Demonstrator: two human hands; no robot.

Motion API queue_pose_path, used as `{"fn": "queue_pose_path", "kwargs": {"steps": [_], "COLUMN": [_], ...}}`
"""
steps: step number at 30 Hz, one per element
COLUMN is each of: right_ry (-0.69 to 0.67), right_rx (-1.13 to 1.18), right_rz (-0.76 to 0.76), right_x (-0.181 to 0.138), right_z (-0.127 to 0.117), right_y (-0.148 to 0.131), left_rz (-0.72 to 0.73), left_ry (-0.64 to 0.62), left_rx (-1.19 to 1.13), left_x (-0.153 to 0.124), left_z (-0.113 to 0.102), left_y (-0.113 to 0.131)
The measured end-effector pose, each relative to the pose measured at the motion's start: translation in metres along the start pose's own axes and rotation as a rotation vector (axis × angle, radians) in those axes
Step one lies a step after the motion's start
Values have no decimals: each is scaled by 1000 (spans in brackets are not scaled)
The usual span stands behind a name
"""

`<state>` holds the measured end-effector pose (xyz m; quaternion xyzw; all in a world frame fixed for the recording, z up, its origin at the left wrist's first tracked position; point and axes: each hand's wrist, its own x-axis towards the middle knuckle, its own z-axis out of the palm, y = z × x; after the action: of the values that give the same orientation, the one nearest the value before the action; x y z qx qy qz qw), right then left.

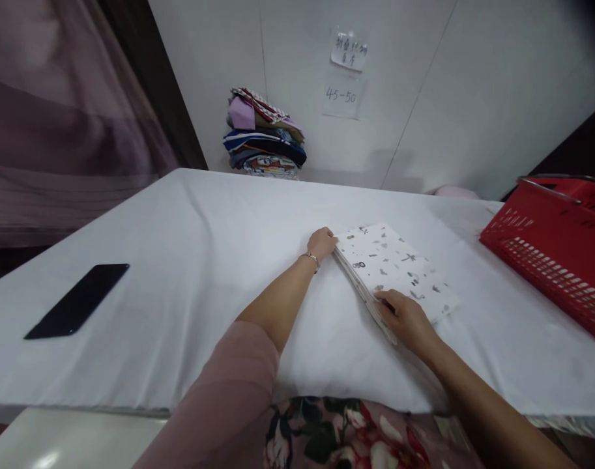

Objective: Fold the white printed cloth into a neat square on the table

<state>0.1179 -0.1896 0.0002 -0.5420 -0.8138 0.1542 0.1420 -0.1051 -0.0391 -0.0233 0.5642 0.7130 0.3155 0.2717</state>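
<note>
A folded white cloth with small grey and brown prints lies on the white-covered table, right of the middle. Its layered folded edge faces left and toward me. My left hand, with a bracelet at the wrist, is closed on the far left corner of the cloth. Nearer to me, my right hand grips the same folded edge by its near end, thumb on top and the other fingers partly hidden.
A red plastic basket with a metal handle stands at the right. On the left lies a flat black board. A stack of folded textiles rests against the back wall, beside paper signs. A purple curtain hangs at left.
</note>
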Motion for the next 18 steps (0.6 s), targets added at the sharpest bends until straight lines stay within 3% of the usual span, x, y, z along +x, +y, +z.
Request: {"fn": "queue_pose_path", "kwargs": {"steps": [7, 13, 18], "right_ry": [2, 90, 166], "right_rx": [-171, -308, -339], "right_rz": [-74, -117, -196], "right_x": [-7, -17, -26], "right_z": [10, 16, 18], "right_y": [-7, -11, -10], "left_rz": [-19, -61, -64], "left_ry": [-14, 17, -83], "left_rx": [-91, -51, 22], "left_x": [5, 4, 8], "left_z": [1, -2, -5], "left_y": [-5, -6, -4]}}
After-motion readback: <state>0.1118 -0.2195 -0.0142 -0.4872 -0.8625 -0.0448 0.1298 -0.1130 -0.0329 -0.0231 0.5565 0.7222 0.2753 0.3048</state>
